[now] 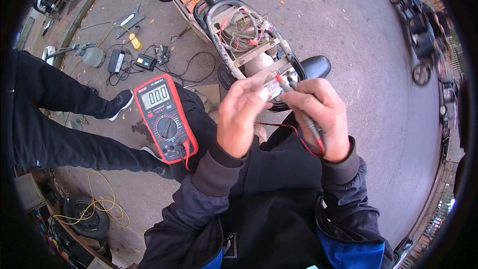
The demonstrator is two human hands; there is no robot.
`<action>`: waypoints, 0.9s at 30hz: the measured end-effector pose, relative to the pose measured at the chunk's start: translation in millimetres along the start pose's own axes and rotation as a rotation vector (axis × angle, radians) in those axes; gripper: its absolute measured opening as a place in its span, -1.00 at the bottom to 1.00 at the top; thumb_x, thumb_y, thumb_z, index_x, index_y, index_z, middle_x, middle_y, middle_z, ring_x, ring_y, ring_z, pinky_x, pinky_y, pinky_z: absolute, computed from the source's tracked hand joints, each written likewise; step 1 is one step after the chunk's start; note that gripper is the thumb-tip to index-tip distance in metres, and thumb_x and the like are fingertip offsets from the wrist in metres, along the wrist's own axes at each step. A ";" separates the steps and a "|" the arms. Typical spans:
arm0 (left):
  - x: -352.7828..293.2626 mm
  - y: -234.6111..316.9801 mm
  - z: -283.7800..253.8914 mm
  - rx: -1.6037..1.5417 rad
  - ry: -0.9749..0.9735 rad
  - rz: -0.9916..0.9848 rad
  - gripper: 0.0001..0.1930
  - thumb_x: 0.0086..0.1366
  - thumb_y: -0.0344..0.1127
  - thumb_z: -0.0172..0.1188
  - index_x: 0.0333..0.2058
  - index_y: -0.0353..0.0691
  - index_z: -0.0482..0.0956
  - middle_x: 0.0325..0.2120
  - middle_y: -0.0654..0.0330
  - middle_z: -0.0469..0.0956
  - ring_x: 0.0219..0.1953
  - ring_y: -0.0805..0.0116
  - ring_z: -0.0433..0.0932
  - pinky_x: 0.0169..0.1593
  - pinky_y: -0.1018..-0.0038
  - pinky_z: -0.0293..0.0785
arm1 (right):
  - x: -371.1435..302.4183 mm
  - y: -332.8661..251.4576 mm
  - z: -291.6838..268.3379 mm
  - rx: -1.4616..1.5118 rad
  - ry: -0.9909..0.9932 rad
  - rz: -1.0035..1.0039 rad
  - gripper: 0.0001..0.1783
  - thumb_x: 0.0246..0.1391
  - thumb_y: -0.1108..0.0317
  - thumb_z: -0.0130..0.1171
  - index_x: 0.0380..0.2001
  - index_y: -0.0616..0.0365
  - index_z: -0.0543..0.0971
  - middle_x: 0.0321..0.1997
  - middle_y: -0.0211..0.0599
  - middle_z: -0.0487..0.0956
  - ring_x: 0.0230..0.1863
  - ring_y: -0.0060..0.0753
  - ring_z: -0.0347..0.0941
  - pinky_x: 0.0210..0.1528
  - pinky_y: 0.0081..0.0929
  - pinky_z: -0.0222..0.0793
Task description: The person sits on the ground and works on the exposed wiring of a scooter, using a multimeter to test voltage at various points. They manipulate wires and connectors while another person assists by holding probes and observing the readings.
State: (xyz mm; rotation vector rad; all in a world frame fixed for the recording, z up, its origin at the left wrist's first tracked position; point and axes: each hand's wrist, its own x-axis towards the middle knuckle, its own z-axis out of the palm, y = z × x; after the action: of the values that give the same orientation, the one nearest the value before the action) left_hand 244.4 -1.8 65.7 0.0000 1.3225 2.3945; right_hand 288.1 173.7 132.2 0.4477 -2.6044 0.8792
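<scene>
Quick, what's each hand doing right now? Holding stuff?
Left hand: closed, pinching a small pale part at its fingertips.
Right hand: closed, holding the red and black meter probes.

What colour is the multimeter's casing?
Red casing around a black face, on the multimeter; the head view shows it.

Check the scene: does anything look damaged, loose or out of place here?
Yes. The scooter ahead has its covers off, baring the frame and a loose tangle of wires. Chargers and cables lie scattered on the pavement. The multimeter rests propped on the knee.
</scene>
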 end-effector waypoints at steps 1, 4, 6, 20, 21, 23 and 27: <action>2.3 -1.9 -3.0 -0.074 -0.056 -0.069 -0.70 0.54 -0.29 0.13 0.11 -0.34 0.59 -0.05 0.17 0.63 -0.02 0.36 0.61 0.12 0.38 0.53 | 1.0 0.0 3.7 0.002 -0.038 -0.027 -0.63 -0.10 0.55 0.40 -0.13 0.14 0.74 -0.23 -0.25 0.53 -0.21 -0.14 0.53 -0.15 -0.34 0.47; 14.8 -11.6 -7.2 -0.205 -0.050 -0.166 -0.72 0.57 -0.22 0.14 0.04 -0.31 0.62 -0.12 0.19 0.66 -0.07 0.37 0.64 0.08 0.39 0.55 | 4.8 0.5 18.0 -0.061 -0.165 -0.116 -0.47 -0.26 0.58 0.31 -0.07 0.11 0.76 -0.18 -0.30 0.45 -0.18 -0.13 0.45 -0.09 -0.27 0.43; 29.6 -15.3 -12.4 -0.321 0.046 -0.214 -0.72 0.57 -0.20 0.14 -0.01 -0.31 0.62 -0.23 0.19 0.66 -0.21 0.37 0.64 -0.08 0.41 0.57 | 9.7 8.4 20.2 -0.003 -0.167 -0.120 -0.43 -0.23 0.65 0.30 -0.02 0.12 0.74 -0.16 -0.29 0.45 -0.18 -0.20 0.45 -0.09 -0.31 0.42; 69.5 6.7 -28.0 -0.621 0.269 0.203 -0.58 0.53 -0.26 0.23 0.26 -0.24 0.43 -0.41 0.11 0.63 -0.64 0.51 0.47 -0.62 0.61 0.31 | 28.3 87.4 20.3 -0.159 0.664 0.118 -0.74 0.05 0.51 0.51 -0.15 0.14 0.77 -0.16 -0.35 0.46 -0.08 -0.42 0.44 -0.05 -0.47 0.43; 62.8 15.6 -28.5 -0.549 0.237 0.335 -0.51 0.53 -0.25 0.22 0.33 -0.23 0.35 -0.40 0.10 0.64 -0.65 0.51 0.47 -0.63 0.60 0.31 | 23.3 91.8 12.0 -0.126 0.727 0.116 -0.76 0.05 0.49 0.53 -0.16 0.14 0.78 -0.19 -0.37 0.43 -0.10 -0.43 0.43 -0.06 -0.46 0.43; 48.6 36.0 -28.0 -0.397 0.316 0.498 -0.39 0.55 -0.22 0.21 0.44 -0.22 0.20 -0.38 0.09 0.65 -0.67 0.51 0.46 -0.64 0.59 0.31 | 14.3 100.1 -7.2 -0.120 0.831 0.106 -0.80 0.06 0.47 0.55 -0.21 0.16 0.79 -0.24 -0.44 0.37 -0.16 -0.48 0.38 -0.14 -0.50 0.40; 34.9 60.0 -16.0 -0.179 0.370 0.702 -0.38 0.57 -0.20 0.16 0.45 -0.27 0.17 -0.37 0.05 0.65 -0.67 0.50 0.45 -0.62 0.55 0.36 | -7.0 98.7 -26.3 -0.128 0.814 0.142 -0.85 0.08 0.52 0.55 -0.27 0.19 0.77 -0.30 -0.45 0.40 -0.26 -0.59 0.35 -0.24 -0.62 0.32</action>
State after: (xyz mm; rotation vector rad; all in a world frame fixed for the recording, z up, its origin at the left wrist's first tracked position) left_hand 188.5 -30.9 99.0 -0.0364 1.4253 3.2279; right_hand 260.7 266.2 97.9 -0.1265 -1.9253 0.7241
